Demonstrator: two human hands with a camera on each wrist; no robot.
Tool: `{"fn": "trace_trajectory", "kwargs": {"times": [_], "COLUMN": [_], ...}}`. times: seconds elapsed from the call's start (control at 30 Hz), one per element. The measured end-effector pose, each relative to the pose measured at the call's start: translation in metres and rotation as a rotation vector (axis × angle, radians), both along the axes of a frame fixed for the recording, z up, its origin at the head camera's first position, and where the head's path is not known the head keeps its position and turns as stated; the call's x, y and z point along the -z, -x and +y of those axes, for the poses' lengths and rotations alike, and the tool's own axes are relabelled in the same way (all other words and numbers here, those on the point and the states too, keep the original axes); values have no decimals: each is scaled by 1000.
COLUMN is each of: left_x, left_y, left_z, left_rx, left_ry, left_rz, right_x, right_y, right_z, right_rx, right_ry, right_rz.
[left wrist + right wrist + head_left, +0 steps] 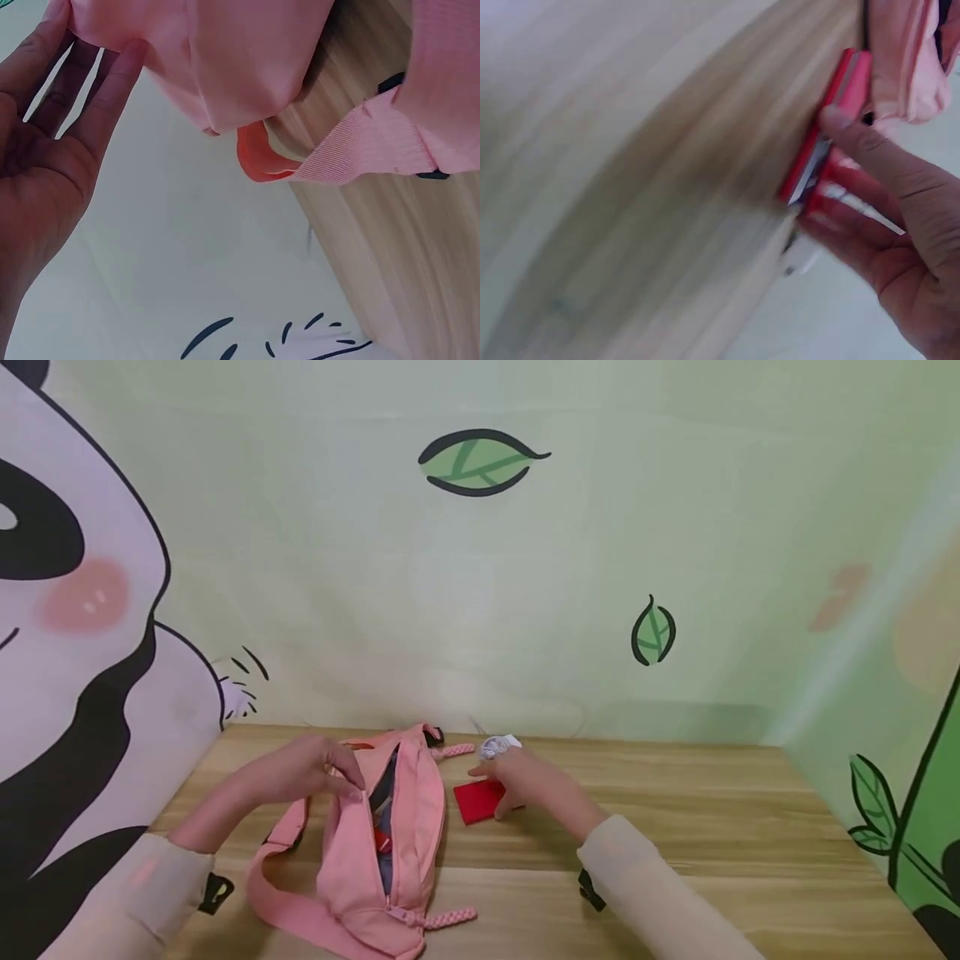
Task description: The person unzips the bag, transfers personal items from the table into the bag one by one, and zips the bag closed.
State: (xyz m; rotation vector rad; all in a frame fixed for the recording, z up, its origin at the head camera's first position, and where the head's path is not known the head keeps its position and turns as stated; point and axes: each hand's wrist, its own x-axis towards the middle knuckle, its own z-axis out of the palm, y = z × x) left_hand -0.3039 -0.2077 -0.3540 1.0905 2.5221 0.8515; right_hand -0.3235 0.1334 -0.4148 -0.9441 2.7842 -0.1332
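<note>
A pink bag [422, 827] lies on the table with its zip undone, a red thing [382, 842] showing inside. The left hand [311, 768] pinches the edge of the bag's opening between thumb and fingers; the left wrist view shows this hand [56, 142] drawing the pink cloth outward. To the right of the bag, the right hand [517, 781] grips a flat red case [474, 802]. Seen from the right wrist, the thumb lies on one face of the case [851, 97] and the fingers behind it, with a pale, shiny layer between its red covers.
A coiled white cable [497, 747] lies just beyond the right hand, near the wall. The bag's pink strap [281, 893] loops over the wooden table [675, 860] on the left. A printed backdrop [525, 610] stands right behind the table.
</note>
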Motion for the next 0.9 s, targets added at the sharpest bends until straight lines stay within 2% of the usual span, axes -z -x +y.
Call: {"fn": "trace_trajectory", "kwargs": {"times": [0.1, 0.3, 0.4, 0.53, 0.63, 0.9], "left_x": [2, 8, 9, 5, 3, -4], "left_y": [1, 2, 0, -6, -11, -15], "left_z": [2, 9, 12, 9, 7, -1], "left_rx": [26, 83, 100, 80, 61, 59], "left_ry": [6, 25, 8, 17, 25, 28], "left_rz": [16, 95, 148, 192, 177, 228], "right_x": [3, 6, 11, 16, 18, 16], "right_y": [1, 1, -3, -7, -9, -8], "right_z": [6, 8, 12, 18, 21, 21], "right_rx": [3, -104, -113, -79, -84, -62], "right_ry": [35, -21, -8, 50, 75, 106], "right_rz": [16, 75, 86, 41, 1, 31]}}
